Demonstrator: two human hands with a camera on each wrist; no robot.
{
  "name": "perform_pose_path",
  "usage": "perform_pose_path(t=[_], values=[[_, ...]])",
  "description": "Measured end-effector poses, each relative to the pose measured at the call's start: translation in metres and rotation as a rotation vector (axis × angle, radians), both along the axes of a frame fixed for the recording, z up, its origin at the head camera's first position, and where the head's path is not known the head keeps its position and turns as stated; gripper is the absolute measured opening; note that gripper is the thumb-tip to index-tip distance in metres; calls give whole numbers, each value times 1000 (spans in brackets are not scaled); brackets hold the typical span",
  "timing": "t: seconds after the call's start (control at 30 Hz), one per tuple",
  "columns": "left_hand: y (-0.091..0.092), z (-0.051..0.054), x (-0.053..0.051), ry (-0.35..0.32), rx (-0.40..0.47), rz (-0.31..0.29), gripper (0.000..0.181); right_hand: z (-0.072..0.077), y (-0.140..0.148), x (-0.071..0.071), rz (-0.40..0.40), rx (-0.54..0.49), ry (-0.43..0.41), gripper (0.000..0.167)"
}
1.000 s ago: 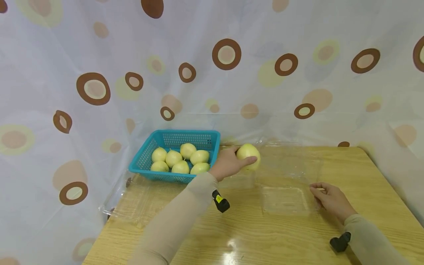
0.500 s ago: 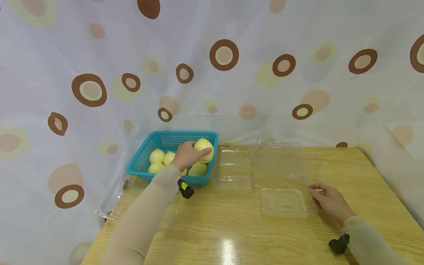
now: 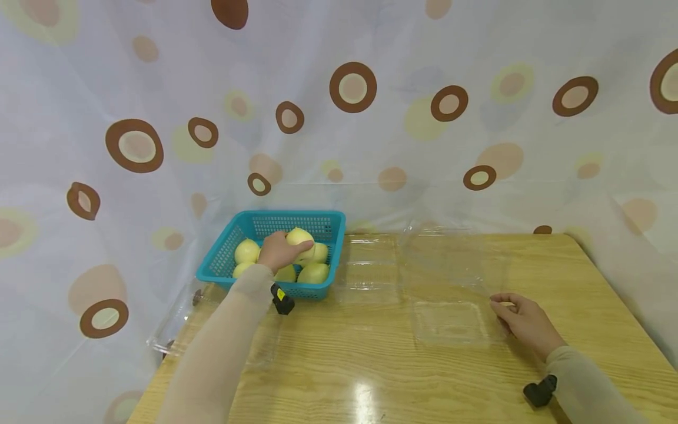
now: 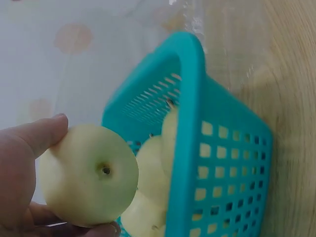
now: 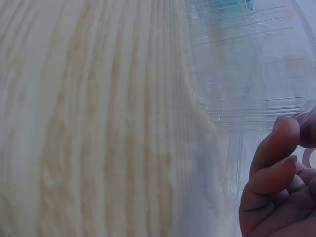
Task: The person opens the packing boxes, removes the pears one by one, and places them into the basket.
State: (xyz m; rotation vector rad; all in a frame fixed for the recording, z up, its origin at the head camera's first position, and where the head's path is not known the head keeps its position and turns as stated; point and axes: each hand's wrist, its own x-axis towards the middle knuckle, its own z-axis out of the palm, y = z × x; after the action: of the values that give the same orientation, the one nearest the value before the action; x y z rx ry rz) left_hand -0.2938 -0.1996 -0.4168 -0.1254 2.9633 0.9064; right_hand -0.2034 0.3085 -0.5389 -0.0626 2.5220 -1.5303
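Note:
My left hand (image 3: 278, 252) grips a pale yellow pear (image 3: 300, 238) over the blue-green plastic basket (image 3: 341, 235). In the left wrist view, thumb and fingers wrap the pear (image 4: 94, 173), whose dimpled end faces the camera. Several more pears (image 3: 313, 273) lie in the basket, some hidden behind the hand. On the right, my right hand (image 3: 529, 324) pinches the edge of a clear plastic box (image 3: 450, 321) with its lid standing open behind. The right wrist view shows thumb and fingertips at a corner of this clear box (image 5: 242, 74).
Another clear plastic box (image 3: 368, 274) lies between the basket and the held one. More clear plastic (image 3: 180, 318) sticks out past the table's left edge, beneath my left forearm. A patterned curtain (image 3: 392, 118) hangs behind the wooden table (image 3: 402, 377).
My left hand has carried the pear leftward, from beside the right-hand box to over the basket, and lowered it slightly. The right hand stays at the box edge.

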Motion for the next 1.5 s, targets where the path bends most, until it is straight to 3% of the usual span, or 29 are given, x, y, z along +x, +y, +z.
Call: perform_pose_path(t=[0.23, 0.4, 0.53, 0.87, 1.23, 1.5], values=[[-8, -14, -9, -23, -116, -17, 91, 3, -1, 3, -4, 0, 5, 60], [-9, -21, -9, -11, -177, -31, 84, -1, -1, 3, -11, 16, 2, 60], [-9, -25, -8, -1, -179, -27, 78, -3, -1, 4, -14, 25, 4, 60], [-11, -37, -8, 39, -178, -27, 91, -1, -4, 3, -15, 27, 10, 64], [9, -20, 15, 191, -155, -63, 82, 1, 1, 4, -17, 50, -8, 68], [18, -18, 28, 250, -148, -130, 79, 0, 6, 7, 3, 100, -25, 70]])
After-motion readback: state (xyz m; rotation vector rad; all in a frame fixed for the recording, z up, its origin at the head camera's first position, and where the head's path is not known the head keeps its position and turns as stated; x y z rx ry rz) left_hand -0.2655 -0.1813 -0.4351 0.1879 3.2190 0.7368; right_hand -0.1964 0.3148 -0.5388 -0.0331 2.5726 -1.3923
